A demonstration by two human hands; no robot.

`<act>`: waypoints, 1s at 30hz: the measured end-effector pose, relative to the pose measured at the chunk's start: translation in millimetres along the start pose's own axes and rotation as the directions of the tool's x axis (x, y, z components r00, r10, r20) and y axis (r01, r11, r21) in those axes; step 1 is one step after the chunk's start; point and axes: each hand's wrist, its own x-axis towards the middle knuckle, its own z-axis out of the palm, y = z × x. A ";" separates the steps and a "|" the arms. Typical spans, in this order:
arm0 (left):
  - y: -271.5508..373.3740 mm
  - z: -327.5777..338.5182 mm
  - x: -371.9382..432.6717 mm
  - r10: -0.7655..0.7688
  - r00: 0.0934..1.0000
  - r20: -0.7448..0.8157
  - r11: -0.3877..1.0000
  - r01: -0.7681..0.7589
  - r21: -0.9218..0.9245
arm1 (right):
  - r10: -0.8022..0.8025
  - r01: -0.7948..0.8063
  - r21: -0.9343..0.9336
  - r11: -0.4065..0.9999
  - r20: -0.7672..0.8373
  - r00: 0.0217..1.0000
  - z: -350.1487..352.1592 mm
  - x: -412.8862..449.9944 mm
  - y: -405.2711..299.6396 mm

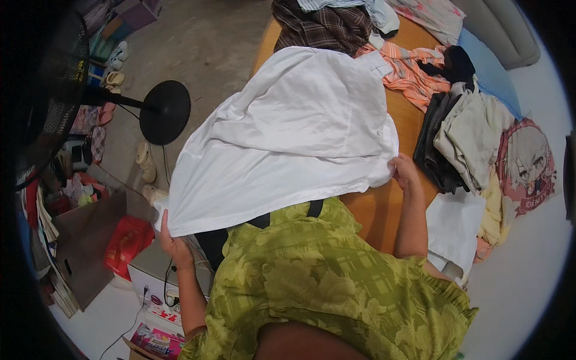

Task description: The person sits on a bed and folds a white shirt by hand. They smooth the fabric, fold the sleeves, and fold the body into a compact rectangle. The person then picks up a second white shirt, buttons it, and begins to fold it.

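A white cloth garment, perhaps a shirt, is spread out in front of me, partly over the wooden table and partly past its left edge. My left hand grips its lower left corner, with the thumb or a finger on the edge. At the right side, my right hand pinches the garment's edge above the table. The near hem runs between both hands, just in front of my body. Soft folds cross the middle of the cloth. Part of each hand's fingers is hidden behind the fabric.
A brown plaid garment and an orange striped cloth lie beyond. Folded dark trousers and a pale folded garment are stacked at the right, beside a blue pillow. A standing fan's round base is on the floor at left.
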 end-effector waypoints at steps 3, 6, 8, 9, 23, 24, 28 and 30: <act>-14.6 -9.1 -13.3 -0.126 0.989 -0.077 0.968 0.106 -0.228 | 0.184 -0.193 0.203 0.960 0.065 0.981 18.6 18.3 3.7; -22.5 -24.2 -24.4 -0.013 1.000 -0.018 0.999 0.014 0.032 | 0.220 -0.227 0.267 0.936 0.057 0.974 36.2 33.3 -5.5; -22.6 -31.5 -31.9 0.007 1.000 0.021 0.991 -0.010 0.130 | 0.185 -0.191 0.389 0.901 0.055 0.981 43.8 52.9 -4.8; -25.1 -34.4 -36.9 -0.009 1.000 -0.004 0.994 0.010 0.111 | 0.127 -0.150 0.477 0.866 0.081 0.989 45.2 69.6 3.7; 16.6 -49.2 20.6 -0.613 0.518 0.596 0.757 0.168 0.632 | -0.331 0.659 0.032 0.751 0.882 0.335 132.4 -114.1 -149.0; 11.7 -38.9 37.2 -0.390 0.743 0.543 0.845 0.055 0.532 | -0.263 0.731 0.092 0.676 0.957 0.123 142.6 -131.6 -149.7; 97.8 40.9 123.2 0.258 0.858 0.445 0.941 -0.328 0.087 | -0.110 0.871 0.044 0.489 0.994 0.011 148.8 -167.5 -171.0; 129.6 75.7 144.3 0.461 0.692 0.556 0.806 -0.588 0.063 | -0.083 0.906 -0.015 0.422 0.995 0.055 139.2 -186.5 -188.3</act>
